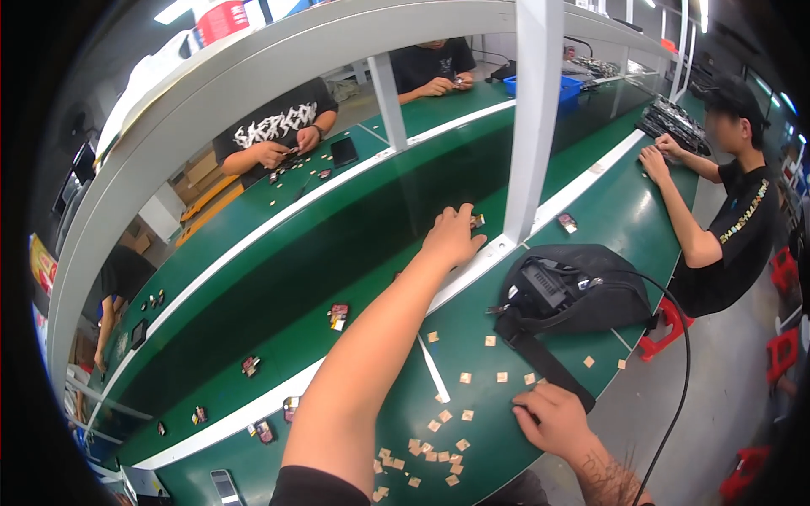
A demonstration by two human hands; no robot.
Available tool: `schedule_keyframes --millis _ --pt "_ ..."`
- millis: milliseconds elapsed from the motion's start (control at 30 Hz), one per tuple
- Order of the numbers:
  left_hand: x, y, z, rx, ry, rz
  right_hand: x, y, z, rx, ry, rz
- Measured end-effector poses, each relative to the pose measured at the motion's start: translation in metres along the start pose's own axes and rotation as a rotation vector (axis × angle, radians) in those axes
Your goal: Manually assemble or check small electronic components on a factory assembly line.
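My left arm stretches across the dark green belt (371,244). At its end my left hand (454,238) is closed, with a small dark electronic part (477,221) with a yellowish patch between thumb and fingers. The fingers partly hide this part. My right hand (553,419) rests by the near edge of the green worktable (498,438), its fingers curled in. What they hold, if anything, is hidden. Small beige squares (432,456) lie scattered beside it, several in a loose heap. A thin white strip (434,369) lies further left.
A black bag (574,291) with a strap and cable sits on the right of the table. A white post (533,126) rises beside my left hand. Similar electronic parts (338,316) lie along the belt. A phone (224,487) lies lower left. A person (734,202) works at right; others sit across.
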State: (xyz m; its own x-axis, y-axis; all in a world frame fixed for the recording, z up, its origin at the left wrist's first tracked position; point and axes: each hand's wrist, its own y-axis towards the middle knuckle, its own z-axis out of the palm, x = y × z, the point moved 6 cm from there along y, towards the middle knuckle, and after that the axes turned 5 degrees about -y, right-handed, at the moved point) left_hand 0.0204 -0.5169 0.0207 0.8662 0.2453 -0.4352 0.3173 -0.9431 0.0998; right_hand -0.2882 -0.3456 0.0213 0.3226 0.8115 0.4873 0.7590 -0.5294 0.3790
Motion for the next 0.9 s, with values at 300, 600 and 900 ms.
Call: schedule_keyframes --millis 300,600,900 --pt "-0.013 0.02 0.02 -0.169 -0.12 0.233 -0.011 -0.004 -0.004 -0.022 0.048 -0.007" --pt "-0.164 -0.039 -0.014 0.1 -0.514 0.638 -0.021 -0.006 -0.006 -0.004 0.045 0.011" --pt "-0.176 0.122 0.122 0.31 -0.138 0.424 -0.012 0.004 -0.002 0.013 0.039 0.031"
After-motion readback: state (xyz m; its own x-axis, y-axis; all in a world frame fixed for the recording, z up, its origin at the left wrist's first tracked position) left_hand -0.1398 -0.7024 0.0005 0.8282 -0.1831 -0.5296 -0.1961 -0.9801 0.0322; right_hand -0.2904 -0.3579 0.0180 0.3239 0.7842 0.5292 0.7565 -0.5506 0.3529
